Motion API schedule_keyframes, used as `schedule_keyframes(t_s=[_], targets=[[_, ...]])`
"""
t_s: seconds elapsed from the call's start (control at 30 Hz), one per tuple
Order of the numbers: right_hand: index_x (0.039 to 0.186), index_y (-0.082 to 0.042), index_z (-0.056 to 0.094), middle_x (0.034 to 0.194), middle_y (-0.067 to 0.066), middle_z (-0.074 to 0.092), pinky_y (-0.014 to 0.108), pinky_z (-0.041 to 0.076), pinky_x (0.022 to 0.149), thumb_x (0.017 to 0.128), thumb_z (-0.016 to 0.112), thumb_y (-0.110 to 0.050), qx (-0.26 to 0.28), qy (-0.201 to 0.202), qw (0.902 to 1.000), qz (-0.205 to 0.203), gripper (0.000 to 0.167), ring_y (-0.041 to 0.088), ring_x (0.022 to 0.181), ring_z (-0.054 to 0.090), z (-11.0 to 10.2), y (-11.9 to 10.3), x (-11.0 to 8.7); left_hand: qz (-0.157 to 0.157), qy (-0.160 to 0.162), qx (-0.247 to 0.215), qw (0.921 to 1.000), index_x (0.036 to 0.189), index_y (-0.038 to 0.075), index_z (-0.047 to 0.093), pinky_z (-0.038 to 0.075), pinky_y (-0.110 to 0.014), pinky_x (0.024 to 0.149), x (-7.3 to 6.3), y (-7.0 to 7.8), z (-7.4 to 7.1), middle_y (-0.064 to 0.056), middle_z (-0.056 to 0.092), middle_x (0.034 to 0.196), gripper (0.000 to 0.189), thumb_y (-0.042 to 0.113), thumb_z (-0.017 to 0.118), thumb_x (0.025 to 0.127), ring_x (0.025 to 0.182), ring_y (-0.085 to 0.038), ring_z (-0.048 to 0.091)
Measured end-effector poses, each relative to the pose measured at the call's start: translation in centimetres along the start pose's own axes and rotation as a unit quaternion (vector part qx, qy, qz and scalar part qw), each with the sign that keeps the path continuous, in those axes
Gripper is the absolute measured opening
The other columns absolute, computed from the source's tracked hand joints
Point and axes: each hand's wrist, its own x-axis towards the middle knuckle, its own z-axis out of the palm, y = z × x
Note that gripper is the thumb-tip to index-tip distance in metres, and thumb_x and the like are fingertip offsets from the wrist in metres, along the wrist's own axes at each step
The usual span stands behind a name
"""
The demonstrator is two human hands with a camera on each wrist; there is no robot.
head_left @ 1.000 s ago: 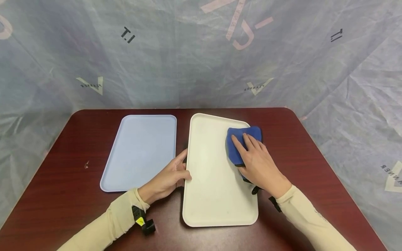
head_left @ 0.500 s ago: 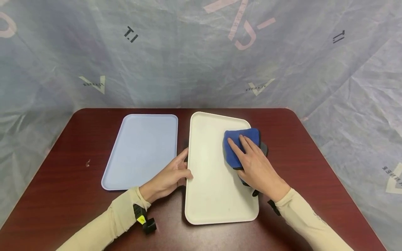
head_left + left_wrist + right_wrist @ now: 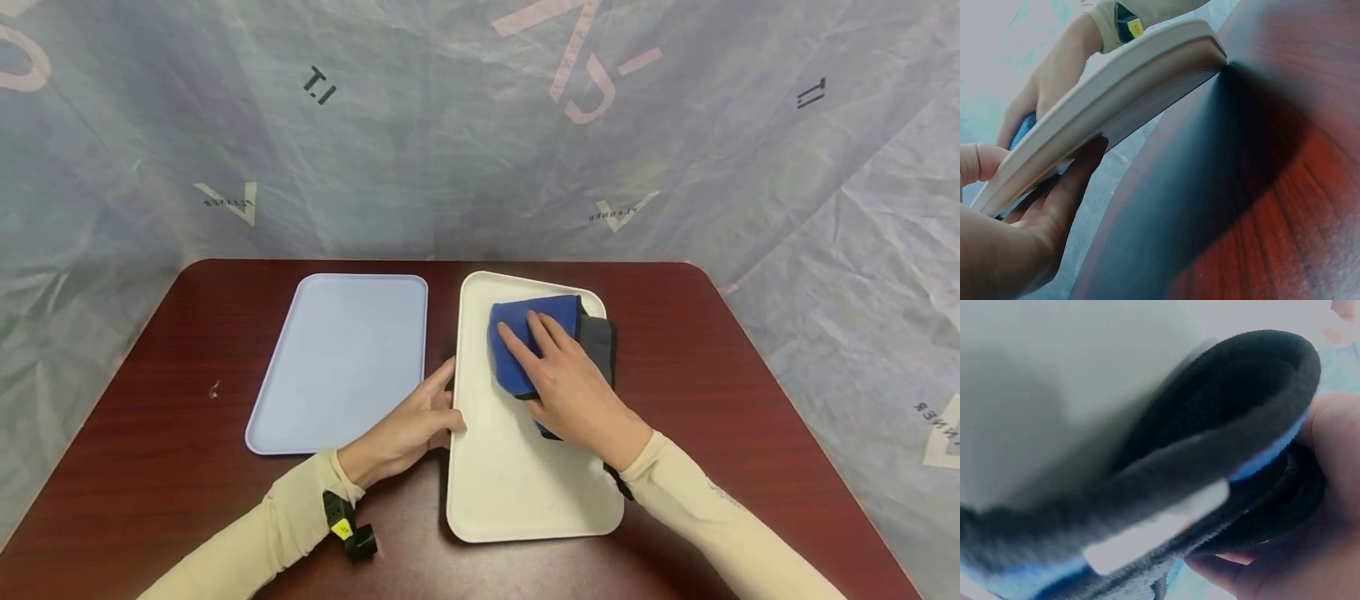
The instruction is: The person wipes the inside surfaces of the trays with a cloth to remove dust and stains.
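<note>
My left hand (image 3: 408, 429) grips the long left edge of a cream-white rectangular tray (image 3: 525, 492). Its thumb lies over the rim and its fingers (image 3: 1075, 181) reach underneath. That side of the tray is raised off the table, as the left wrist view shows. My right hand (image 3: 573, 392) holds a folded blue and dark grey cloth (image 3: 517, 321) against the tray's upper face, fingers spread over the blue side and thumb mostly hidden at the fold. Up close in the right wrist view, the cloth's folded dark layers and a pale label (image 3: 1154, 537) show.
A light blue tray (image 3: 345, 358) lies flat on the dark red wooden table (image 3: 172, 492), left of the white one. Grey printed sheeting (image 3: 420, 133) hangs behind the table and along its sides. A small mark (image 3: 214, 389) shows on the tabletop at left.
My right hand and the cloth have moved left across the white tray, from its right edge toward its upper middle. The left hand keeps its grip on the rim, nearly still.
</note>
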Motion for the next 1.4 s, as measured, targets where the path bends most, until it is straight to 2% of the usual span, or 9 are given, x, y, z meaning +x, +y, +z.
schedule_keyframes(t_s=[0.3,0.63,0.77,1.13,1.4], targets=[[0.154,-0.008,0.037,0.148,0.032,0.039,0.051,0.040,0.109,0.078,0.077,-0.017,-0.004,0.013,0.9996,-0.023,0.086,0.044,0.137,0.038,-0.4,-1.7,1.8,-0.002,-0.003,0.004,1.0000,0.157,0.033,0.019,0.059,-0.041,0.078,0.4,0.0,0.4,-0.019,0.056,0.138,0.093,-0.015,0.048,0.083,0.111,-0.029,0.064],[0.152,-0.008,0.040,0.149,0.032,0.038,0.052,0.041,0.108,0.076,0.083,-0.020,-0.007,-0.006,0.9997,-0.023,0.088,0.045,0.138,0.038,-0.3,-2.5,0.4,-0.008,-0.006,0.000,1.0000,0.158,0.033,0.018,0.059,-0.039,0.076,0.5,0.0,0.6,-0.020,0.059,0.131,0.092,-0.013,0.049,0.084,0.106,-0.029,0.066],[0.153,-0.010,0.039,0.151,0.031,0.037,0.053,0.043,0.107,0.077,0.080,-0.019,-0.005,-0.009,0.9998,-0.018,0.087,0.044,0.139,0.037,-0.4,-2.6,0.2,-0.008,-0.008,0.002,0.9999,0.158,0.033,0.018,0.059,-0.039,0.075,0.4,-0.1,0.5,-0.020,0.060,0.130,0.092,-0.013,0.050,0.084,0.105,-0.029,0.066],[0.154,-0.013,0.038,0.150,0.029,0.039,0.057,0.046,0.101,0.078,0.077,-0.015,0.000,-0.016,0.9994,0.029,0.085,0.043,0.138,0.039,-0.3,-0.8,-1.0,-0.009,0.012,0.012,0.9998,0.158,0.032,0.021,0.059,-0.038,0.075,0.2,-0.2,0.3,-0.020,0.065,0.122,0.094,-0.013,0.052,0.081,0.098,-0.024,0.068],[0.155,-0.011,0.037,0.149,0.031,0.040,0.060,0.045,0.100,0.079,0.077,-0.014,-0.004,-0.039,0.9971,0.064,0.086,0.045,0.137,0.040,0.1,0.9,-2.9,-0.009,0.016,0.019,0.9996,0.160,0.024,0.014,0.058,-0.035,0.075,0.0,-0.2,0.1,-0.017,0.066,0.114,0.095,-0.013,0.052,0.081,0.089,-0.020,0.067]])
